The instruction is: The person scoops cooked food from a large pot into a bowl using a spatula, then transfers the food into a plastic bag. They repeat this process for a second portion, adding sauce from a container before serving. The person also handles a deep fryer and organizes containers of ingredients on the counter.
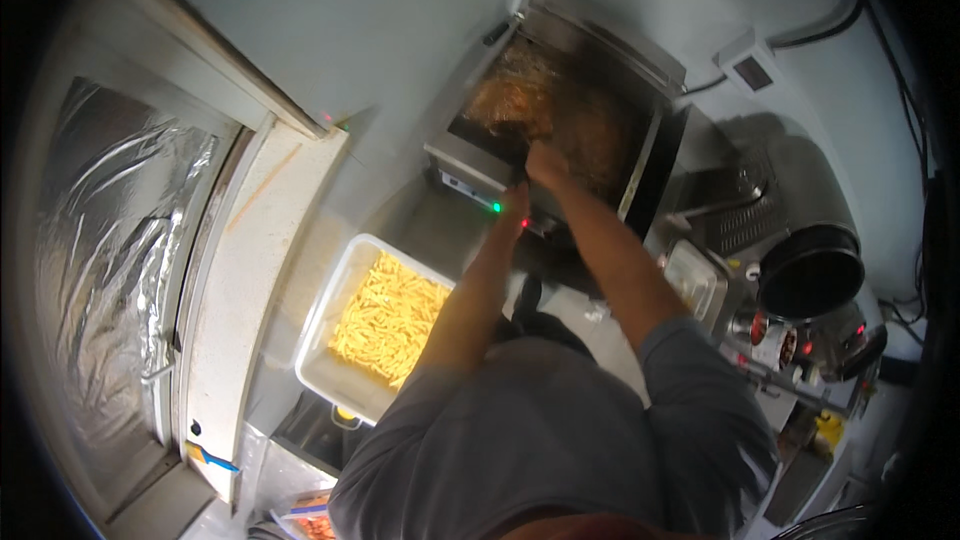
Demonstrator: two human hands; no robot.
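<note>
A countertop electric griddle [472, 169] with a dark, browned cooking surface stands before me, food on its left part blurred and brownish orange. Over the front of that surface is my right hand [547, 165], its fingers curled round something dark that I cannot make out. My left hand [516, 202] is lower, at the griddle's front edge beside a green and a red light. Its fingers are blurred, and what they touch is hard to tell. To the left, a white plastic tub [315, 330] holds many pale yellow cut fries [390, 315].
At the right are a round black pan [810, 270], a clear plastic container [694, 281] and open cans. A blue-handled brush [217, 459] lies on the ledge at lower left, beside a foil-covered window [112, 255]. A socket box [750, 71] is on the wall.
</note>
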